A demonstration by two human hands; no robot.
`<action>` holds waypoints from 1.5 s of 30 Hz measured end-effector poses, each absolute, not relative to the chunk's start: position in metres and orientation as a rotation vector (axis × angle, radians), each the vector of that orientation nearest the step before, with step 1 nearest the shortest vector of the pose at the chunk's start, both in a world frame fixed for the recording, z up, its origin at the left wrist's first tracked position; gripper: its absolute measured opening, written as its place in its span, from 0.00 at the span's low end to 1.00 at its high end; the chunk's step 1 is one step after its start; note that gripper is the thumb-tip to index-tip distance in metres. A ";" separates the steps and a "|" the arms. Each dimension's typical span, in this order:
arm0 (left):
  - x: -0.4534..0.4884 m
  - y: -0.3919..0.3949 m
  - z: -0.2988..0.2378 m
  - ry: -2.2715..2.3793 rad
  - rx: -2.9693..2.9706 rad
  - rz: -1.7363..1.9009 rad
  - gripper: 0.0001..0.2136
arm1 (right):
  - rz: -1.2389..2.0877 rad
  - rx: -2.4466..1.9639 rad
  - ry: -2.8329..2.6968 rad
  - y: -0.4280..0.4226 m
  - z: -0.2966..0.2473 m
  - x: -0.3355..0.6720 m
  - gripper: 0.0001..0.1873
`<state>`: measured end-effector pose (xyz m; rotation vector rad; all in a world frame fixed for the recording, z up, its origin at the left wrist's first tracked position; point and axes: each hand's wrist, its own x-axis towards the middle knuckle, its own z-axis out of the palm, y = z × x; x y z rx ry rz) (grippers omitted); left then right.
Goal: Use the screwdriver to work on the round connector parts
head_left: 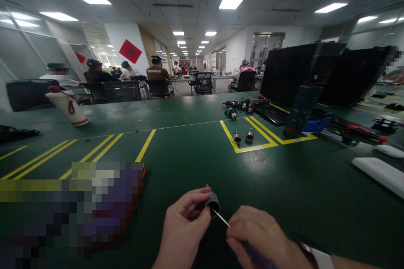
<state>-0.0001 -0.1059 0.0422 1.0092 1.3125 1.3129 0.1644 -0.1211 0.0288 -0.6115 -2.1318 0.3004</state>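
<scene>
My left hand (184, 222) pinches a small grey metal cylinder (213, 201) low in the middle of the view, above the green table (195, 155). My right hand (257, 235) grips a thin screwdriver (221, 217) with a dark blue handle. Its metal shaft points up and left, and its tip sits at the open end of the cylinder. Both hands are close together near the table's front edge.
Two similar metal parts (243, 136) stand in a yellow-taped box. More dark parts (243, 105), a dark bottle (301, 111), monitors (290, 71), a blue glove (317, 125) and red-handled tools (368, 132) lie at right. A white cup (67, 107) stands at left. People sit far behind.
</scene>
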 end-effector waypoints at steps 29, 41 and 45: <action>0.001 -0.105 0.040 1.368 1.121 1.269 0.04 | 0.196 -0.587 -2.167 -0.126 0.033 0.162 0.09; -0.005 -0.101 0.046 1.328 0.997 1.285 0.05 | 0.916 -0.990 -1.980 -0.126 0.034 0.159 0.13; -0.003 -0.102 0.047 1.334 0.982 1.262 0.06 | 0.917 -0.987 -1.992 -0.126 0.030 0.158 0.12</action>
